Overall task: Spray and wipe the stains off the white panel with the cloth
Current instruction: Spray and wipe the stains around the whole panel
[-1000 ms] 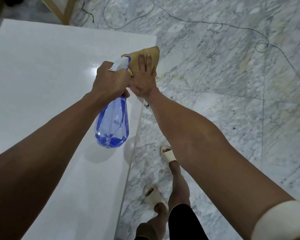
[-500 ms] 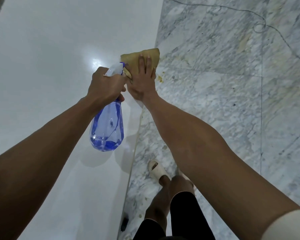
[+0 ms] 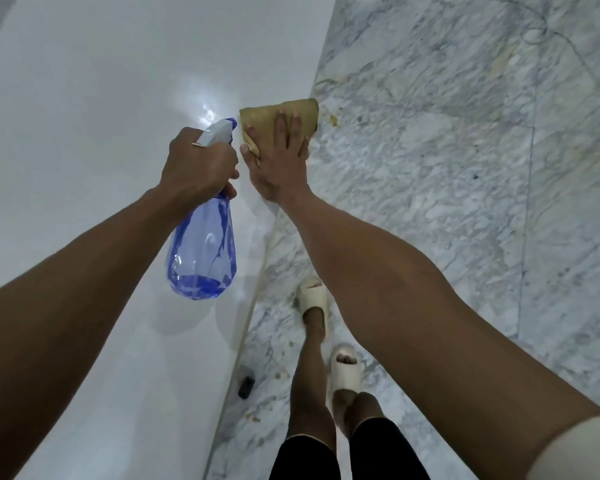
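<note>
The white panel [image 3: 84, 133] fills the left half of the frame, glossy, with a bright glare spot just left of centre near the top. Its right edge runs diagonally from the top centre down to the bottom middle. My right hand [image 3: 279, 161] lies flat near the centre of the frame, fingers straight and close together, pressing the tan cloth [image 3: 260, 116] onto the panel right at that edge. My left hand [image 3: 198, 164], just to its left, has its fingers curled round the neck of the blue spray bottle [image 3: 201, 251]; the white nozzle points toward the top of the frame and the clear body hangs down over the panel, a little liquid pooled at its base.

Grey-veined marble floor [image 3: 465, 168] takes the right half, with yellowish specks beside the cloth. My feet in cream slides [image 3: 345, 372] stand at the bottom centre, a small dark object [image 3: 246, 386] beside the panel's edge.
</note>
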Action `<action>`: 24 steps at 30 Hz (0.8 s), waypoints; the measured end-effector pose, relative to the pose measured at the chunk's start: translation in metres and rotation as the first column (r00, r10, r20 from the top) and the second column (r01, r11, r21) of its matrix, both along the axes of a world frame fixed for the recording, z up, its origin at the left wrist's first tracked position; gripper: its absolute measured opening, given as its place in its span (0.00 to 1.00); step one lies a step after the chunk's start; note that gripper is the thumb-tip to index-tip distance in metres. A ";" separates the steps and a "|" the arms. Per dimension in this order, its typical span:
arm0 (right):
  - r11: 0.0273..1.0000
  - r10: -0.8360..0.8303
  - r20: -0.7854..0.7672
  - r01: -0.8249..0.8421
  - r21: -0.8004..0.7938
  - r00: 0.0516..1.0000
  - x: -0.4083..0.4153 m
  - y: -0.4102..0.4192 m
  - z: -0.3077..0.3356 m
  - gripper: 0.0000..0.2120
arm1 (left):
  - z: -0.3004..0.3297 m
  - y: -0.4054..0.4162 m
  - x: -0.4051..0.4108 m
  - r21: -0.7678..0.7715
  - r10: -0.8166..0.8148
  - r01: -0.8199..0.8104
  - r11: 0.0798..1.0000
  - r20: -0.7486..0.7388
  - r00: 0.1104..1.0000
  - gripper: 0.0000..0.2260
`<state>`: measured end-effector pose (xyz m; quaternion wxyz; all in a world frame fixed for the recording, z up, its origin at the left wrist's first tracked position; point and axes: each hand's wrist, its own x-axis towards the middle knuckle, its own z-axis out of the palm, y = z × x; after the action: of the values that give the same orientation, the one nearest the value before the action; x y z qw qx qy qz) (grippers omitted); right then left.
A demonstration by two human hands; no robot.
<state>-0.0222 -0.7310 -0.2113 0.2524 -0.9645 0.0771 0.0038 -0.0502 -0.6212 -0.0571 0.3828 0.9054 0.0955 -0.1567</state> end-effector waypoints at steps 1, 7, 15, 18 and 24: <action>1.000 0.008 -0.002 -0.008 -0.012 1.000 -0.015 0.009 0.000 0.25 | 0.000 0.008 -0.016 -0.004 0.007 -0.007 1.000 -0.007 1.000 0.12; 1.000 0.021 -0.029 -0.020 0.008 0.999 -0.101 0.057 0.001 0.25 | 0.004 0.062 -0.106 -0.014 0.053 -0.054 0.998 -0.053 0.997 0.11; 0.999 -0.003 -0.022 0.004 0.045 1.000 -0.224 0.130 -0.003 0.25 | 0.002 0.135 -0.206 0.014 0.044 -0.044 0.999 -0.022 0.999 0.14; 0.999 -0.024 -0.004 0.024 0.029 1.000 -0.274 0.161 -0.007 0.25 | 0.004 0.166 -0.249 -0.008 0.016 -0.016 1.000 0.012 1.000 0.13; 0.996 -0.071 -0.003 0.071 0.059 0.997 -0.364 0.218 -0.008 0.24 | 0.002 0.230 -0.336 -0.012 -0.012 0.012 1.000 -0.009 1.000 0.16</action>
<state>-0.3861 -0.5135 -0.2197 0.2806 -0.9534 0.1111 -0.0026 -0.3863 -0.3910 -0.0548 0.3870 0.9029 0.0906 -0.1636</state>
